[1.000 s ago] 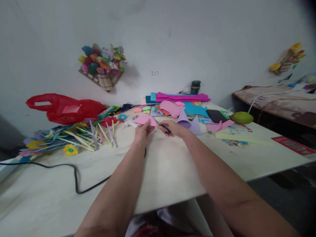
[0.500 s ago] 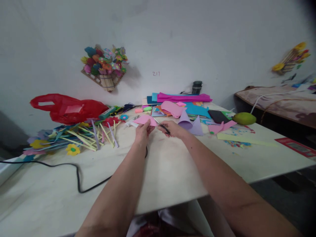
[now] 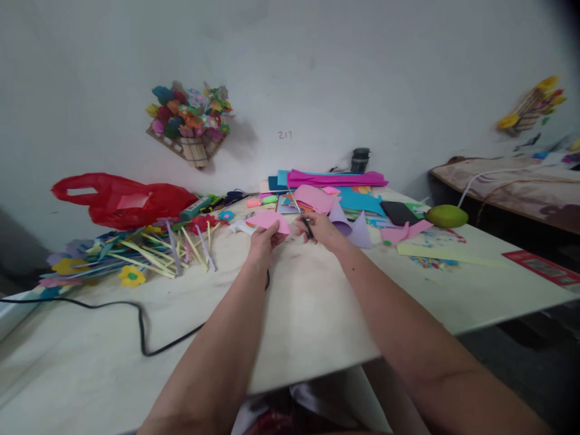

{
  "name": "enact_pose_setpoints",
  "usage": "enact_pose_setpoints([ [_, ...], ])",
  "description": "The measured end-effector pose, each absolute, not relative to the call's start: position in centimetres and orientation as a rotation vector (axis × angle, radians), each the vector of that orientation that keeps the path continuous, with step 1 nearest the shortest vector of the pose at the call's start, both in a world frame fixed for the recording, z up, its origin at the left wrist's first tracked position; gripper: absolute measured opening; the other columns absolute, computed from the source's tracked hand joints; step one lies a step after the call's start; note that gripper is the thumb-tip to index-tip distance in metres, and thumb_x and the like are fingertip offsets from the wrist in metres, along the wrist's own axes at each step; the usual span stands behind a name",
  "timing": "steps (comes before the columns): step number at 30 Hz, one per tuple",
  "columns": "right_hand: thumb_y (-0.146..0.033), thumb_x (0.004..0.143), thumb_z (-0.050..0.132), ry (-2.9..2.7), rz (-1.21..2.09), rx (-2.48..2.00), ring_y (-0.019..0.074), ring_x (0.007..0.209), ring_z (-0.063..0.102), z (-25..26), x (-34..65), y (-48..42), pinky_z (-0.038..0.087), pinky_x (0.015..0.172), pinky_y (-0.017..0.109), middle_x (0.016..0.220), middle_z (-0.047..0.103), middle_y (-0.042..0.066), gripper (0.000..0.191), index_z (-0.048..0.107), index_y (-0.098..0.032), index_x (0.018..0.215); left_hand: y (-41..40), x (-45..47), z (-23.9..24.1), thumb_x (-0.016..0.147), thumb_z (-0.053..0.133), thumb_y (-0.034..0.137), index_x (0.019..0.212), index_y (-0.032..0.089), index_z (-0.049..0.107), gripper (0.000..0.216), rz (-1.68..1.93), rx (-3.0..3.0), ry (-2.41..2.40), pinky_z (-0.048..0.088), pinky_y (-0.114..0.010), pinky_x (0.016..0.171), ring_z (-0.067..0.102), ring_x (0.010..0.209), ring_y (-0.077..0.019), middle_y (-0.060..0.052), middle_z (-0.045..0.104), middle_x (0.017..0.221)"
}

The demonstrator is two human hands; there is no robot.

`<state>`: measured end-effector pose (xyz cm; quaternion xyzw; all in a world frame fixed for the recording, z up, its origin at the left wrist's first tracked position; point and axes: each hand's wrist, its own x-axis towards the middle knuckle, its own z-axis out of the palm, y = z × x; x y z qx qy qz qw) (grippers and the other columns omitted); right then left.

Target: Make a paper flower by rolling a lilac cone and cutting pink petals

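My left hand (image 3: 266, 239) pinches a piece of pink paper (image 3: 270, 221) by its near edge, over the middle of the table. In my right hand (image 3: 319, 229) is a pair of scissors (image 3: 307, 227) with black handles, its blades pointing up and away from me. The blades stand apart from the pink paper, a little to its right. Just beyond my right hand are a lilac paper cone (image 3: 339, 220) and a lilac pointed piece (image 3: 361, 232). A white glue gun (image 3: 240, 227) lies partly behind my left hand.
Paper flowers (image 3: 131, 275) and strips lie at left, before a red plastic bag (image 3: 131, 202). A black cord (image 3: 141, 326) crosses the table (image 3: 317, 326). Coloured sheets (image 3: 338, 178) are stacked at the back. A dark phone-like slab (image 3: 399, 212) and a green mango-like fruit (image 3: 446, 216) lie right.
The scissors have come away from the pink paper and turned, so the blades now point more upward. My left hand still holds the paper in nearly the same place.
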<state>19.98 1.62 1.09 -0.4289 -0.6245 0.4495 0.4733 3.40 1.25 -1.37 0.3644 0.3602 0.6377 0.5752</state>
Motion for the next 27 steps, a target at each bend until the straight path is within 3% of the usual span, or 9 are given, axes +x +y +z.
enact_pose_setpoints([
  [5,-0.032,0.067,0.078,-1.488,1.127,-1.022,0.0101,0.044,0.053,1.2,19.6,1.5,0.031,0.032,0.017,0.053,0.056,-0.004,0.034,0.059,-0.02,0.092,0.9,3.7,-1.2,0.061,0.084,0.038,0.069,0.012,0.066,0.033,1.449,0.936,0.882,0.049,-0.02,0.053,0.061,0.051,-0.0103,-0.003,0.066,0.057],
  [12,-0.028,0.066,0.078,-1.382,1.136,-1.002,0.0085,0.042,0.05,1.4,18.9,1.3,0.028,0.032,0.016,0.052,0.053,-0.006,0.034,0.055,-0.019,0.09,0.6,4.0,-0.9,0.058,0.086,0.037,0.072,0.012,0.066,0.035,1.437,0.966,0.881,0.048,-0.022,0.053,0.061,0.052,-0.0109,-0.004,0.067,0.063],
  [16,-0.027,0.07,0.075,-1.248,1.303,-0.978,0.0078,0.041,0.05,1.7,19.2,1.2,0.025,0.031,0.015,0.052,0.054,-0.006,0.03,0.055,-0.019,0.09,0.4,3.8,-0.8,0.055,0.087,0.035,0.093,0.017,0.068,0.046,1.437,1.035,0.724,0.052,-0.025,0.06,0.068,0.074,-0.0165,-0.006,0.072,0.092],
  [19,-0.023,0.071,0.073,-1.163,1.497,-0.921,0.0067,0.041,0.05,1.9,19.7,1.0,0.022,0.03,0.014,0.054,0.056,-0.005,0.026,0.054,-0.018,0.088,0.0,3.8,-0.4,0.053,0.088,0.026,0.111,0.028,0.064,0.062,1.432,1.063,0.577,0.055,-0.029,0.07,0.067,0.096,-0.02,-0.006,0.066,0.121],
  [21,-0.02,0.071,0.072,-1.155,1.621,-0.88,0.006,0.041,0.049,1.9,20.0,1.0,0.019,0.03,0.013,0.054,0.056,-0.005,0.024,0.054,-0.018,0.087,-0.3,3.9,-0.1,0.05,0.089,0.019,0.114,0.03,0.062,0.07,1.413,1.071,0.536,0.055,-0.032,0.077,0.065,0.104,-0.0216,-0.006,0.062,0.129],
  [23,-0.017,0.07,0.071,-1.143,1.726,-0.859,0.005,0.04,0.047,1.9,20.3,1.0,0.017,0.03,0.012,0.054,0.055,-0.005,0.023,0.053,-0.017,0.086,-0.4,3.9,0.0,0.047,0.09,0.016,0.109,0.026,0.065,0.068,1.372,1.099,0.555,0.054,-0.033,0.081,0.066,0.103,-0.0228,-0.008,0.065,0.123],
  [27,-0.016,0.075,0.065,-1.043,1.803,-0.875,0.0042,0.039,0.045,2.0,20.3,1.1,0.017,0.031,0.011,0.053,0.054,-0.005,0.016,0.049,-0.018,0.08,0.2,3.9,-0.4,0.051,0.089,0.027,0.085,0.013,0.071,0.041,1.385,1.142,0.764,0.053,-0.028,0.073,0.068,0.08,-0.0189,-0.009,0.073,0.087],
])
